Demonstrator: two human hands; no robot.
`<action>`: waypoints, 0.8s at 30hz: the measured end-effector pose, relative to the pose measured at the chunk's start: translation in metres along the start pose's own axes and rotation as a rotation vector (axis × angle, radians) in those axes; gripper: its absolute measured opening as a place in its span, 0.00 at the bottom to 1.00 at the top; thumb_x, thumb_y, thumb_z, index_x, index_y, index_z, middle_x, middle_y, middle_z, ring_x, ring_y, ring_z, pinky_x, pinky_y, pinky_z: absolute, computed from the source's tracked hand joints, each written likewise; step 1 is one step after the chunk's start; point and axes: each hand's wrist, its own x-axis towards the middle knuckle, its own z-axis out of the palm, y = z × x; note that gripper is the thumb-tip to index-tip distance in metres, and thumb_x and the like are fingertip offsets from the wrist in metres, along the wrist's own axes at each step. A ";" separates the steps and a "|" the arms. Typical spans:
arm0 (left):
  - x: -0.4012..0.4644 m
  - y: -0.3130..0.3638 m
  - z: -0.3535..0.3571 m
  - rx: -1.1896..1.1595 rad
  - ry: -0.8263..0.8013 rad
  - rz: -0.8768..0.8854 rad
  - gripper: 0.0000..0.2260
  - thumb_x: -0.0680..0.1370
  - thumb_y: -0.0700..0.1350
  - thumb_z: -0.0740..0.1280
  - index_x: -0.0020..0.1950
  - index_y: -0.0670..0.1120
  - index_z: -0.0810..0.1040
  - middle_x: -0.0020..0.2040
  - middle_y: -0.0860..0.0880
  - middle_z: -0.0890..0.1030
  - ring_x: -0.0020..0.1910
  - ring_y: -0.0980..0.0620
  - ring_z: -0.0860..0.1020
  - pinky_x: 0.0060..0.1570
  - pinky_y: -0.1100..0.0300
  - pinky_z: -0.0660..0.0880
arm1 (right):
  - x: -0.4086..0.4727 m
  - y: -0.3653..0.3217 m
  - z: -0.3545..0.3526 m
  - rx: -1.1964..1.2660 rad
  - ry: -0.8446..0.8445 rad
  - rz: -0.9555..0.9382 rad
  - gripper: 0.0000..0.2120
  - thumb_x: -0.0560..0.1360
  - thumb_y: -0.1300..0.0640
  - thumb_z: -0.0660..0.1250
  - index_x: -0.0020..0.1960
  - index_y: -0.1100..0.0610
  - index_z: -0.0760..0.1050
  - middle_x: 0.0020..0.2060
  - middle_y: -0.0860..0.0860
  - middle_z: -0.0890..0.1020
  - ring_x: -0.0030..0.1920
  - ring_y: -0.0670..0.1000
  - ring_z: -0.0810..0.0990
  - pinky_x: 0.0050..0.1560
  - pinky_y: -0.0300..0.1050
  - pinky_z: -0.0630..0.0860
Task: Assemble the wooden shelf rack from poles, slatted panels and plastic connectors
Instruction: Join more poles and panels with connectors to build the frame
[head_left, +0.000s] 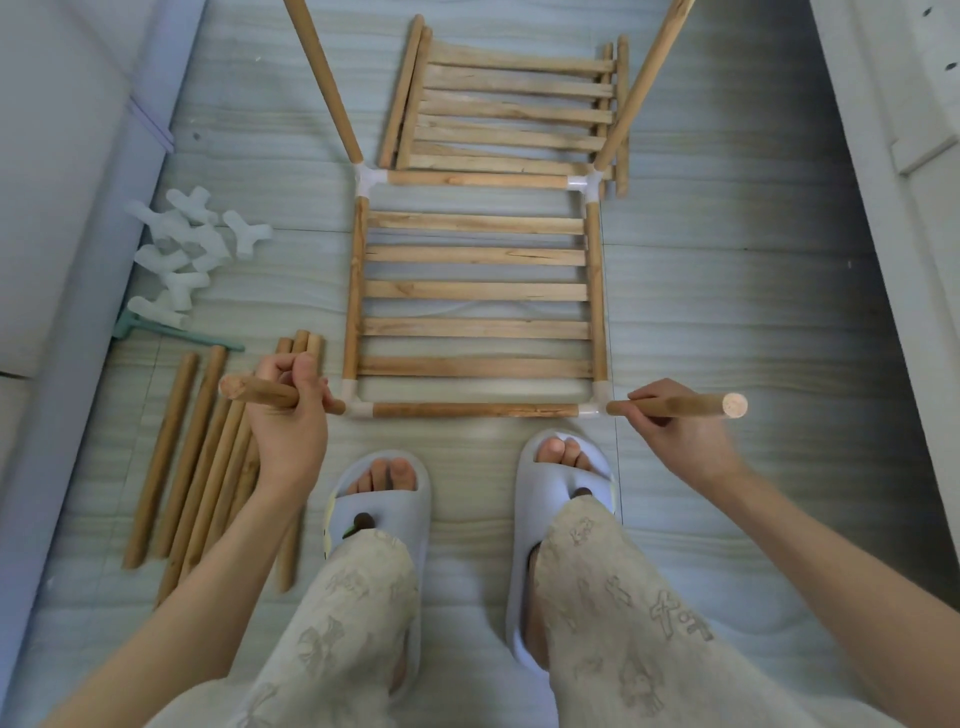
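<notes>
Poles beside frame's near corners

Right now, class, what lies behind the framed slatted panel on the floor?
Behind the framed slatted panel lies a stack of loose slatted panels. Two upright poles cross it, and how many panels it holds is hidden.

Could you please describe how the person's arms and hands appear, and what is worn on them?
Both arms are bare up to the edge of the picture; no sleeves are visible. The left hand and the right hand wear no gloves, and I see no rings, watch or bracelet on the parts shown. Nails look short and unpainted. Nothing else covers or marks the forearms.
</notes>
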 end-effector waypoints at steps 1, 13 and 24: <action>0.000 0.000 0.000 0.007 0.002 -0.008 0.09 0.82 0.44 0.58 0.42 0.53 0.68 0.30 0.49 0.74 0.28 0.61 0.75 0.40 0.63 0.74 | -0.002 0.000 0.003 -0.002 0.020 0.022 0.10 0.73 0.58 0.70 0.39 0.65 0.76 0.38 0.53 0.78 0.39 0.52 0.77 0.38 0.43 0.72; 0.001 0.019 -0.011 0.085 -0.125 -0.086 0.05 0.79 0.46 0.63 0.43 0.53 0.71 0.38 0.51 0.78 0.35 0.65 0.79 0.40 0.74 0.72 | -0.003 -0.008 0.004 0.080 0.058 0.174 0.08 0.74 0.55 0.68 0.39 0.57 0.74 0.31 0.48 0.77 0.37 0.54 0.79 0.38 0.46 0.73; 0.010 0.025 -0.028 0.383 -0.362 -0.114 0.06 0.76 0.34 0.65 0.51 0.42 0.77 0.50 0.46 0.78 0.52 0.51 0.75 0.53 0.61 0.69 | -0.014 -0.013 -0.006 0.095 0.043 0.214 0.10 0.75 0.55 0.67 0.36 0.56 0.75 0.34 0.51 0.81 0.34 0.51 0.81 0.34 0.40 0.73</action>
